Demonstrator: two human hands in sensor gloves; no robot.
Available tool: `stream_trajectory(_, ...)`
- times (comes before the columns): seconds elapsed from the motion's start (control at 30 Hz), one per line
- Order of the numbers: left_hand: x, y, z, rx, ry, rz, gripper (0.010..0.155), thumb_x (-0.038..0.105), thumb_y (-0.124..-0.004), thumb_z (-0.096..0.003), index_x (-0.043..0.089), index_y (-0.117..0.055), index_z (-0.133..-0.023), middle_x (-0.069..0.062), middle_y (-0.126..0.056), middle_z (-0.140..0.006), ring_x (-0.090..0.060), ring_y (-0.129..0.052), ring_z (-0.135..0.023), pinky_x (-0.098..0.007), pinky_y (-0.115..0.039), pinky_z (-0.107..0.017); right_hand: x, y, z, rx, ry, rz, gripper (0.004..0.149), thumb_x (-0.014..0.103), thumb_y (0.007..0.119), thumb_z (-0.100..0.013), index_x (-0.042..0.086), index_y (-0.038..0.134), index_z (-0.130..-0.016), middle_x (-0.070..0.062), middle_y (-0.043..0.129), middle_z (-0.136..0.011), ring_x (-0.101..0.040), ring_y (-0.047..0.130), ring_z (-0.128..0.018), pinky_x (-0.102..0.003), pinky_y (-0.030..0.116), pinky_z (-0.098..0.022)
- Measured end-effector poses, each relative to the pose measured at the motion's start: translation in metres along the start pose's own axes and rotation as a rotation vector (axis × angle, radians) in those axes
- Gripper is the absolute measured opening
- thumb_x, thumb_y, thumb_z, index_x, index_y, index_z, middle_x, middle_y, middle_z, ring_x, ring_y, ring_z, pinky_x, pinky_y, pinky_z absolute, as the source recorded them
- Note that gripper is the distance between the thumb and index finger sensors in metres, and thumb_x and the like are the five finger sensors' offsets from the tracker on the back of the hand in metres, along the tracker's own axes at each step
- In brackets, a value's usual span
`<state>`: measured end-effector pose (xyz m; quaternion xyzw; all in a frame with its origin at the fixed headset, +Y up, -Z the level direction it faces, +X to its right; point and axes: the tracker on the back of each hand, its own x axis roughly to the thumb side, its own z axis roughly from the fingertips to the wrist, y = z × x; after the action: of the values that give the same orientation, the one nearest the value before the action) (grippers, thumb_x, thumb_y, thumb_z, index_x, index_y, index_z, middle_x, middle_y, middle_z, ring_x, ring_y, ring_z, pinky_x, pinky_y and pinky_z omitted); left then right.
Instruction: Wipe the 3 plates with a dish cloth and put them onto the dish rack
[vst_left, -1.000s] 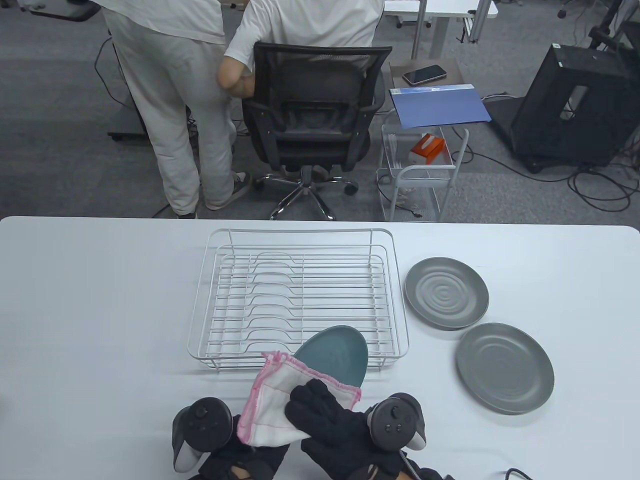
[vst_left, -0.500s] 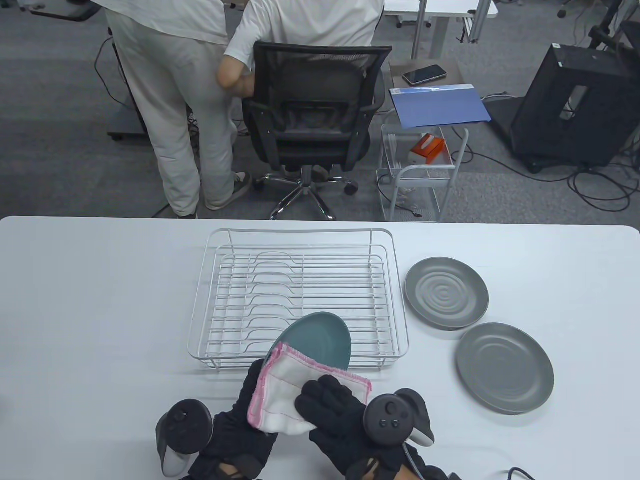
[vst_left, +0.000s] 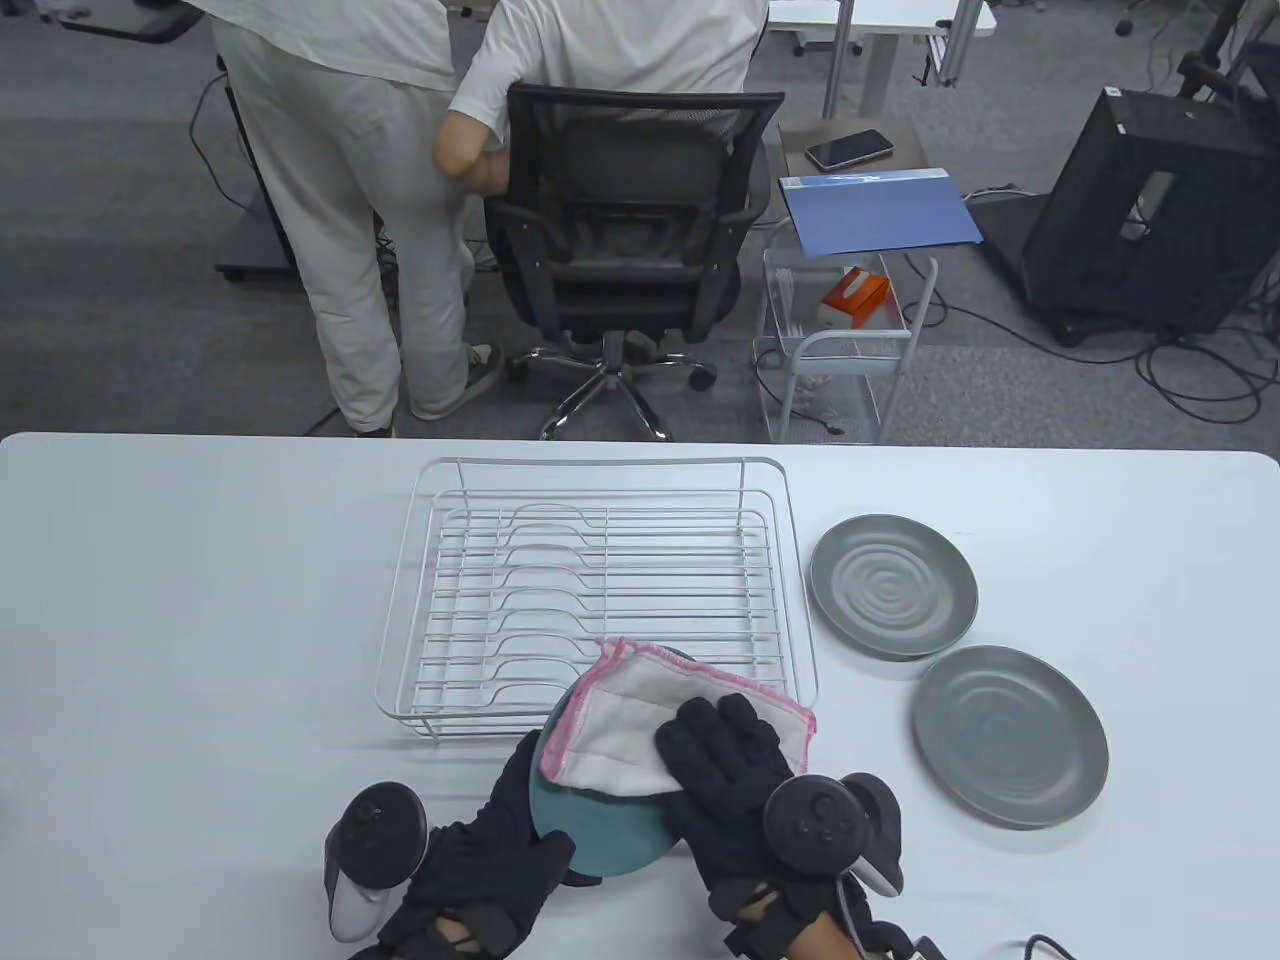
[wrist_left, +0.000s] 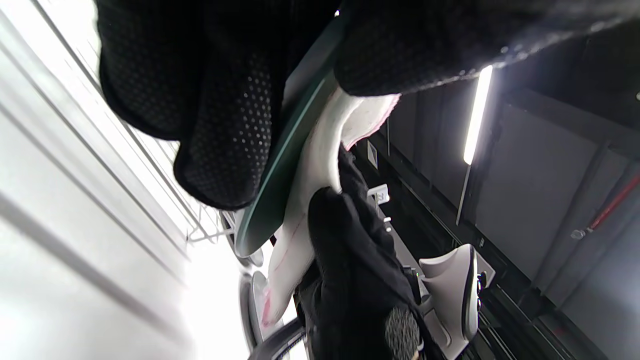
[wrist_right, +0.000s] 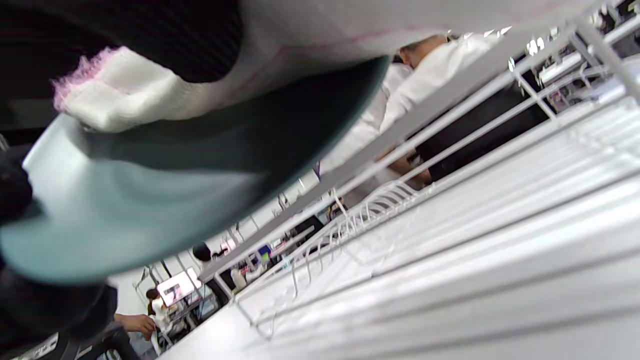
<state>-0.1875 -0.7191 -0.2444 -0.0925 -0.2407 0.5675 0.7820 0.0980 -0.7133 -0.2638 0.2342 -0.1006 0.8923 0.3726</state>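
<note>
A teal plate (vst_left: 600, 835) is held tilted above the table's front edge, just in front of the white wire dish rack (vst_left: 590, 590). My left hand (vst_left: 505, 830) grips its left rim, fingers curled round the edge. My right hand (vst_left: 725, 765) presses a white dish cloth with pink edging (vst_left: 640, 725) flat onto the plate's upper face. The left wrist view shows the plate's edge (wrist_left: 280, 165) with the cloth (wrist_left: 312, 170) lying against it. The right wrist view shows the cloth (wrist_right: 150, 95) over the plate (wrist_right: 150, 200). Two grey plates (vst_left: 893, 585) (vst_left: 1010, 735) lie right of the rack.
Beyond the table's far edge stand an office chair (vst_left: 625, 230), two people in white clothes (vst_left: 350, 200), a small wire trolley (vst_left: 840, 340) and a black case (vst_left: 1150, 210). The dish rack holds nothing.
My right hand slid the cloth up and to the right across the plate. The plate tipped flatter toward the camera, and my left hand now shows on its left rim.
</note>
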Motion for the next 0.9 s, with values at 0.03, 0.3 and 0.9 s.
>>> stream_trajectory(0.03, -0.001, 0.001, 0.000, 0.003, 0.008, -0.006, 0.077, 0.027, -0.078, -0.0529, 0.023, -0.025, -0.109, -0.012, -0.063, -0.110, -0.038, -0.111, -0.057, -0.053, -0.084, -0.052, 0.000, -0.003, 0.001, -0.024, -0.003, -0.041, 0.055, 0.039, 0.071, -0.049, 0.021, 0.060, -0.099, -0.004, 0.040, -0.104, -0.029, 0.021, -0.091, -0.056, 0.030, -0.064)
stream_trajectory(0.3, 0.007, 0.035, 0.005, 0.259, 0.063, -0.128, 0.064, 0.023, -0.078, -0.0533, 0.033, -0.047, -0.109, -0.004, -0.079, -0.105, -0.036, -0.114, -0.053, -0.053, -0.085, -0.049, -0.007, -0.027, 0.010, -0.310, 0.084, -0.693, 0.054, 0.037, 0.072, -0.047, 0.012, 0.069, -0.095, -0.017, 0.056, -0.099, -0.042, 0.043, -0.090, -0.061, 0.042, -0.062)
stream_trajectory(0.9, 0.070, 0.145, -0.073, 0.604, 0.188, -0.894, 0.047, 0.028, -0.083, -0.0537, 0.039, -0.071, -0.098, -0.007, -0.095, -0.091, -0.039, -0.111, -0.063, -0.055, -0.081, -0.055, -0.034, -0.030, 0.013, -0.343, 0.214, -0.842, 0.054, 0.037, 0.071, -0.048, 0.010, 0.068, -0.095, -0.020, 0.056, -0.099, -0.044, 0.043, -0.089, -0.061, 0.041, -0.062)
